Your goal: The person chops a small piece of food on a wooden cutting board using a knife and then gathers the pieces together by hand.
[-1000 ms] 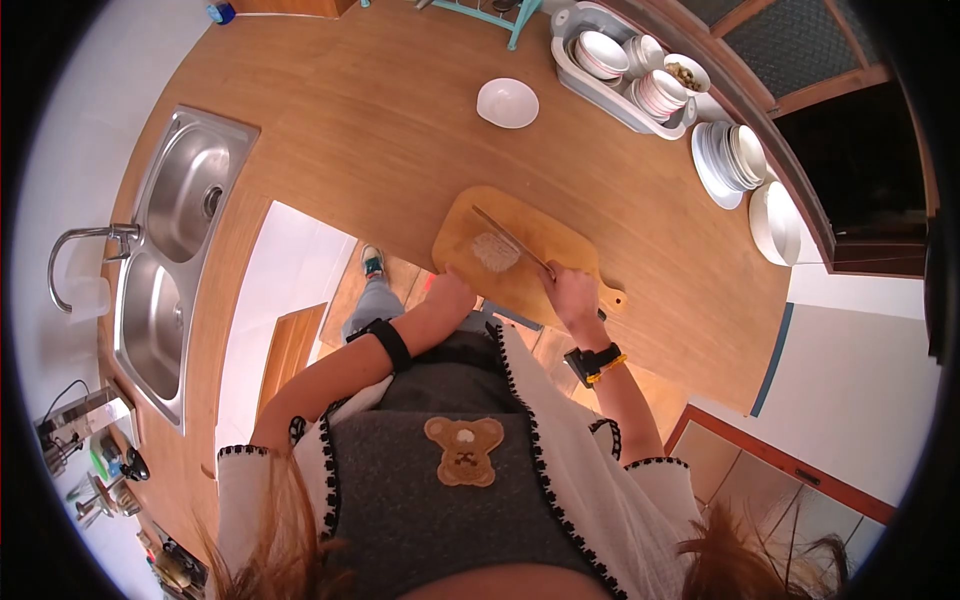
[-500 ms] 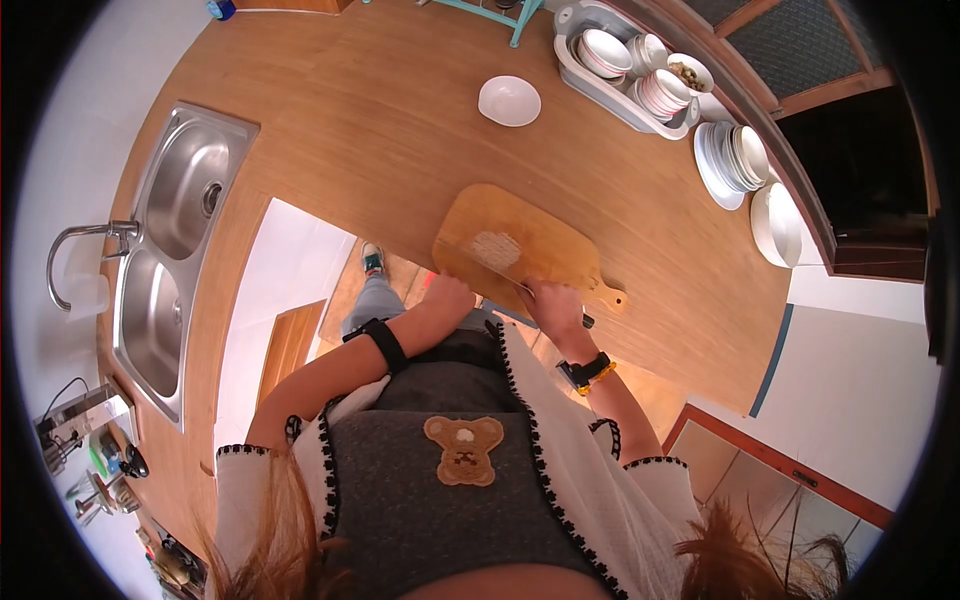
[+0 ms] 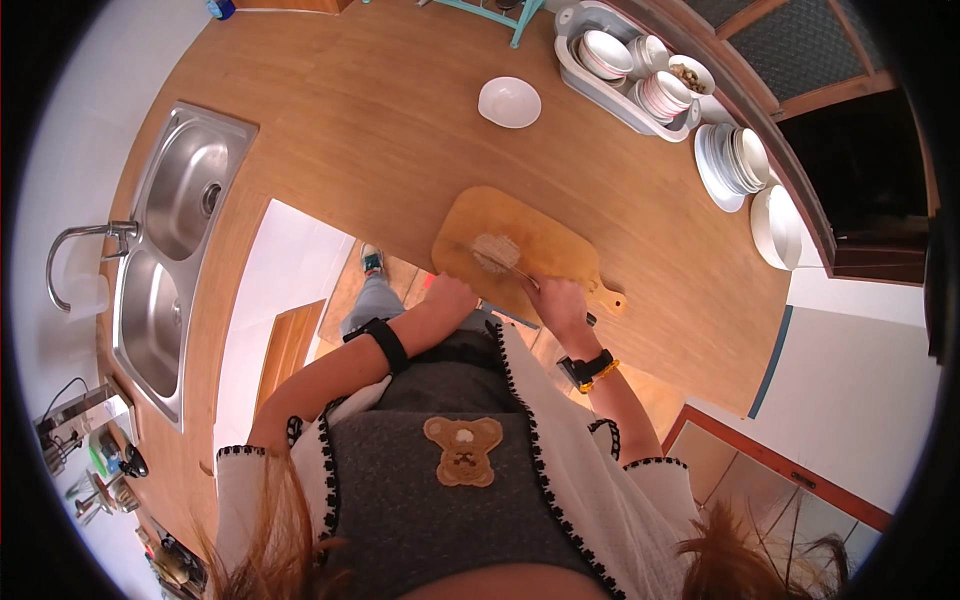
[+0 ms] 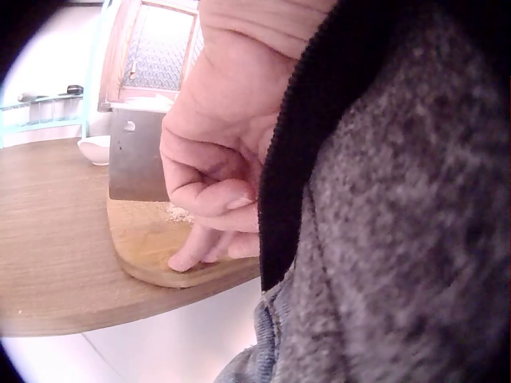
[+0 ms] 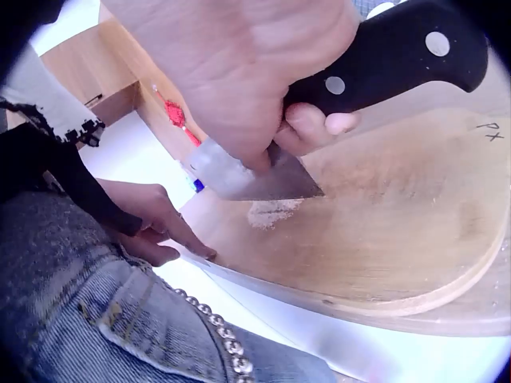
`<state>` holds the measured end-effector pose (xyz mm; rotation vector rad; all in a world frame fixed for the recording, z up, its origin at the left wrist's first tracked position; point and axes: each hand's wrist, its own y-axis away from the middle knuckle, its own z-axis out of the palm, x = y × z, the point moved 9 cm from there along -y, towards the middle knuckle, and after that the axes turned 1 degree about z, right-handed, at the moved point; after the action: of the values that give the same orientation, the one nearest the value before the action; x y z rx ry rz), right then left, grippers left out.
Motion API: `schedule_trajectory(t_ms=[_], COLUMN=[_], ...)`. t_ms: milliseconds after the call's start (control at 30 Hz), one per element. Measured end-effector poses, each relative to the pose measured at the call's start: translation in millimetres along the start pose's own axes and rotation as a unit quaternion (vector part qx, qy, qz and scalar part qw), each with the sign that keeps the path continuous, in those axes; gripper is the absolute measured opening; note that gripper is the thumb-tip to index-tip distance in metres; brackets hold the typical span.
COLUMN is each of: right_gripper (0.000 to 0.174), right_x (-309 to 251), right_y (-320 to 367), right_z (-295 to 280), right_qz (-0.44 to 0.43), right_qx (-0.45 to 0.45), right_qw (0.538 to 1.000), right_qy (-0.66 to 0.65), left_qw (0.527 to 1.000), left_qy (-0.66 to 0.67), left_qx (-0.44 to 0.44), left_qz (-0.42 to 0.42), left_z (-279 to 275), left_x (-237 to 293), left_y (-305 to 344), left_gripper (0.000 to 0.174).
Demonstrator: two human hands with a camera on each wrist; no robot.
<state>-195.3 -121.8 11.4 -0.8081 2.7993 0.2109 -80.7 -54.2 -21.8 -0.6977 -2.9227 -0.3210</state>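
A wooden cutting board (image 3: pixel 560 240) lies on the counter by its front edge, with a small patch of finely chopped pale stuff (image 3: pixel 497 250) on it. My right hand (image 3: pixel 560 305) grips a cleaver by its black handle (image 5: pixel 391 60), finger and thumb reaching onto the steel blade (image 4: pixel 137 159). The blade stands over the pale patch, its lower edge close to the wood. In the right wrist view, my left hand (image 5: pixel 148 219) has an extended finger with its tip on the board's near edge. Other fingers of that hand are bent.
Behind the board stands a white bowl (image 3: pixel 510 103). A dish basin (image 3: pixel 635 112) with stacked bowls, a pile of plates (image 3: pixel 722 165) and a large white bowl (image 3: pixel 776 228) line the counter's right side. On the left is a double sink (image 3: pixel 187 190) with a tap (image 3: pixel 85 235).
The cleaver has come from the patch's right side to its near side, then onto the patch. My right hand has shifted nearer my body and leftward. The left hand stays in place.
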Motion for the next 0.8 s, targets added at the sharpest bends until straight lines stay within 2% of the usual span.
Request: schedule_trajectory(t_ms=[100, 167, 800], right_gripper=[0.032, 0.032, 0.031], right_x=[8, 7, 20], right_y=[0, 0, 2], right_z=[2, -5, -14], right_qz=[0.012, 0.007, 0.018], right_qx=[-0.012, 0.022, 0.047], right_qw=[0.999, 1.000, 0.998], right_qy=[0.027, 0.002, 0.025], left_qw=[1.000, 1.000, 0.999], left_qy=[-0.006, 0.006, 0.014], left_qx=[-0.006, -0.008, -0.041], left_qz=[0.008, 0.003, 0.008], left_z=[-4, -2, -2], left_x=[2, 1, 3], left_y=[-3, -3, -10], left_gripper=[0.011, 0.010, 0.011])
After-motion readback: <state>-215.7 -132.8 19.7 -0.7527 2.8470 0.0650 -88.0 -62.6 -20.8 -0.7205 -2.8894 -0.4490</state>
